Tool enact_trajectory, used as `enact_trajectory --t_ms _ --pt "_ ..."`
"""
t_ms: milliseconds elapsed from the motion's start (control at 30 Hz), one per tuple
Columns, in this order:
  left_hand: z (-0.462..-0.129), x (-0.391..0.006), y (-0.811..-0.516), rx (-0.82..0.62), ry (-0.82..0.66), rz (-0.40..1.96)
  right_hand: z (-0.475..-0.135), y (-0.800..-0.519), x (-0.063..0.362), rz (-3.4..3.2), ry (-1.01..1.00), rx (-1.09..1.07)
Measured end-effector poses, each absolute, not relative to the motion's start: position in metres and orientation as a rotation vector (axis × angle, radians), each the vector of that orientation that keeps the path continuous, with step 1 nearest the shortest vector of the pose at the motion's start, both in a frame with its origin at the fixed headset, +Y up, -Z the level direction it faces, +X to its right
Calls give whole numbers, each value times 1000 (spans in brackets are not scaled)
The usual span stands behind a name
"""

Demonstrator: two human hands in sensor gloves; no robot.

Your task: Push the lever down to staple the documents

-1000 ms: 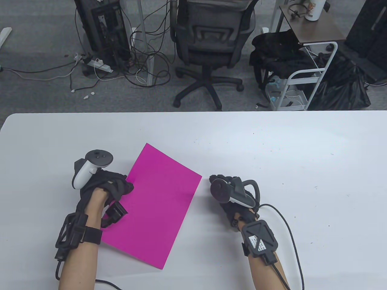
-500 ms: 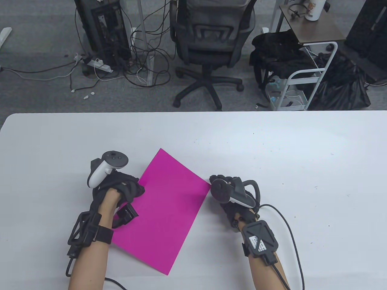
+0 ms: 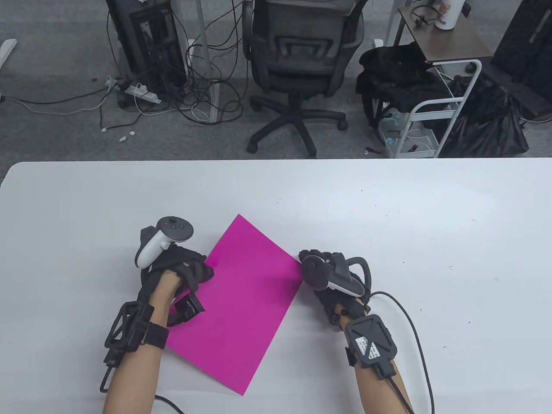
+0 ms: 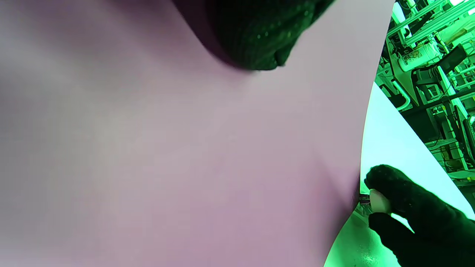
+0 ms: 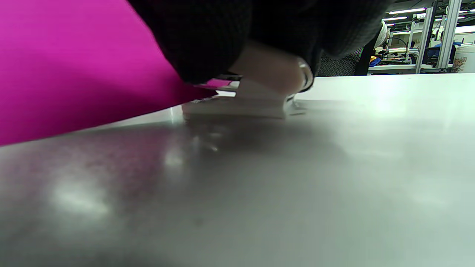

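A magenta sheet of paper point(image 3: 243, 302) lies tilted on the white table point(image 3: 431, 224). My left hand point(image 3: 189, 269) grips its left edge, fingers resting on top. My right hand point(image 3: 321, 276) rests on a small white stapler point(image 5: 256, 102) at the sheet's right corner; the stapler is hidden under the hand in the table view. In the right wrist view the paper's corner point(image 5: 200, 94) sits in the stapler's mouth, with my gloved fingers point(image 5: 207, 40) on top of it. In the left wrist view the sheet point(image 4: 185, 155) fills the frame, with my right hand point(image 4: 412, 215) and a bit of the white stapler point(image 4: 377, 202) at its edge.
An office chair point(image 3: 297, 64) stands beyond the table's far edge, with a computer tower and cables point(image 3: 151, 51) at the left and a white cart point(image 3: 435, 99) at the right. A black cable point(image 3: 414, 332) runs from my right wrist.
My left hand has slid the magenta sheet to the right, bringing its right corner under my right hand at the stapler. My right hand has stayed in place.
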State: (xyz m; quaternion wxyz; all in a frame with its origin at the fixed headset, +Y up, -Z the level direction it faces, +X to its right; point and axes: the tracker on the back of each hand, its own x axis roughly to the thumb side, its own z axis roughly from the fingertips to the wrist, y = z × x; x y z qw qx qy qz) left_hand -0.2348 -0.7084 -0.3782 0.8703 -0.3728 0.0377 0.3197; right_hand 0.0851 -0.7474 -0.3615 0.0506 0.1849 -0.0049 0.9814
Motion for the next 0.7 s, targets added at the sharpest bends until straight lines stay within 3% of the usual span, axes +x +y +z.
enact_trajectory --t_ms 700 --pt "-374 -202 -733 -470 52 380 -362 -748 86 2979 3 576"
